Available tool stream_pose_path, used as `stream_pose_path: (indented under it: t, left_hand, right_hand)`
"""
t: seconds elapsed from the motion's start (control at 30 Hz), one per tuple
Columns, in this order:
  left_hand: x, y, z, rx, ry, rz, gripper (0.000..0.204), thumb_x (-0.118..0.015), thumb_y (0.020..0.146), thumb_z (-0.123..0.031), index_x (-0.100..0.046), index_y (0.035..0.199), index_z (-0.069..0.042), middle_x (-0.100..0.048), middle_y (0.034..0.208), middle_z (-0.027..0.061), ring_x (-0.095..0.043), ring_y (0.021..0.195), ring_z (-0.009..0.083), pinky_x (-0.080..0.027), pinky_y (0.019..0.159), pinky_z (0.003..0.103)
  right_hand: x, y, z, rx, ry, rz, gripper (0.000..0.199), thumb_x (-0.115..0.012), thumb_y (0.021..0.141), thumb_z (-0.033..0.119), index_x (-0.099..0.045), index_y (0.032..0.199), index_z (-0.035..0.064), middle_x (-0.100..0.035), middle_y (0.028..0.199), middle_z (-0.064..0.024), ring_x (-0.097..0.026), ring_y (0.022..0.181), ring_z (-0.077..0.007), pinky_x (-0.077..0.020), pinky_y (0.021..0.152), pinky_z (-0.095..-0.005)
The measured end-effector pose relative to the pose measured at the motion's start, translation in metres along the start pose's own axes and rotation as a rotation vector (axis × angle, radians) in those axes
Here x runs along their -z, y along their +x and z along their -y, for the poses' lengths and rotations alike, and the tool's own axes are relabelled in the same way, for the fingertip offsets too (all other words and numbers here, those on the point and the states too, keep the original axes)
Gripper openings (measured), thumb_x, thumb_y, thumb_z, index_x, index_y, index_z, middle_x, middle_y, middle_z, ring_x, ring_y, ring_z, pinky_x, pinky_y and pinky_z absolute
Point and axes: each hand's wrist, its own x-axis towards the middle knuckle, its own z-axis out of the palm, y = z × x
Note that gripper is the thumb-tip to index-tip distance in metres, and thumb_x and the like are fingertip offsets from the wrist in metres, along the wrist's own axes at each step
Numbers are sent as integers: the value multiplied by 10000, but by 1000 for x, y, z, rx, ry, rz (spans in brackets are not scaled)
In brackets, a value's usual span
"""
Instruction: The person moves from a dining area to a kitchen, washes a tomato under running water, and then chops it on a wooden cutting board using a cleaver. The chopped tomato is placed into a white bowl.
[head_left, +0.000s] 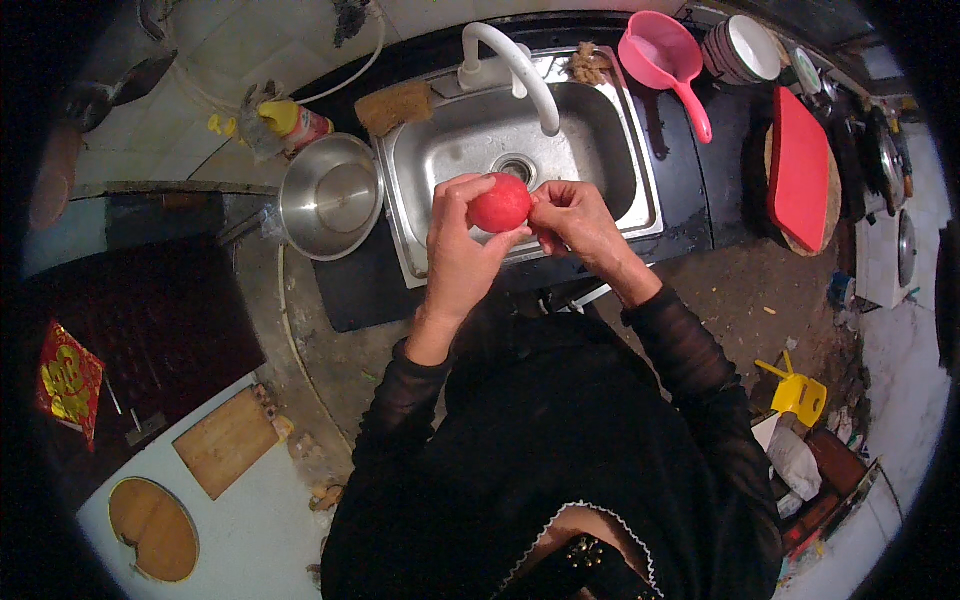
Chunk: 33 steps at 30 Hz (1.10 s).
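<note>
Over the front part of a steel sink (600, 130) I hold a round red tomato (499, 205). My left hand (458, 250) cups it from the left and below, thumb on top. My right hand (575, 218) touches its right side with the fingertips. Both forearms wear black sheer sleeves. A white curved tap (520, 70) arches over the basin, and the drain (515, 168) lies just behind the tomato.
A steel bowl (332, 195) sits left of the sink, a brown sponge (395, 105) behind it. A pink scoop (665, 60), stacked bowls (745, 48) and a red cutting board (800, 165) lie to the right. Wooden boards (225, 440) rest on a white surface lower left.
</note>
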Motion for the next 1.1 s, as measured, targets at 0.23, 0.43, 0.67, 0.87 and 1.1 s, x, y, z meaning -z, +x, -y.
stream_pose_path:
  t: [0.23,0.43,0.67,0.87,1.1]
  left_hand:
    - [5,-5,9,480,-924,-47,674,-822,804,-152,-393,1314,-49,-511,1292,190,-621,1111,335,-501,1010,408]
    - [22,1,15,569,-1142,72,686,-775,854,-199,-349,1374,-64,-502,1319,205,-625,1109,373,-530,961,403]
    - [13,-3,11,458,-856,87,660,-776,856,-135,-389,1385,-62,-510,1278,140,-568,1175,259,-527,960,377]
    - [11,-1,11,254,-556,86,642,-771,818,6,-424,1357,-25,-485,1293,113,-542,1200,219,-479,1029,345]
    - [15,1,9,197,-504,132,632,-764,788,64,-449,1329,-25,-497,1322,117,-552,1211,226,-494,1019,351]
  right_hand:
    - [0,-5,-4,65,56,23,135,-618,939,164,-627,883,42,-625,686,-19,-560,495,-68,-374,425,-199]
    - [11,-9,-12,114,161,32,76,-585,922,100,-600,876,41,-631,725,-31,-586,562,-79,-405,462,-217]
    - [10,6,-12,223,129,137,50,-597,898,108,-601,856,81,-609,764,15,-511,602,-52,-371,500,-213]
    - [1,0,-4,95,17,61,140,-676,892,224,-653,898,86,-588,755,48,-460,584,-30,-324,488,-206]
    - [4,-2,-2,76,82,133,203,-697,923,256,-648,942,60,-610,742,13,-492,552,-41,-359,473,-201]
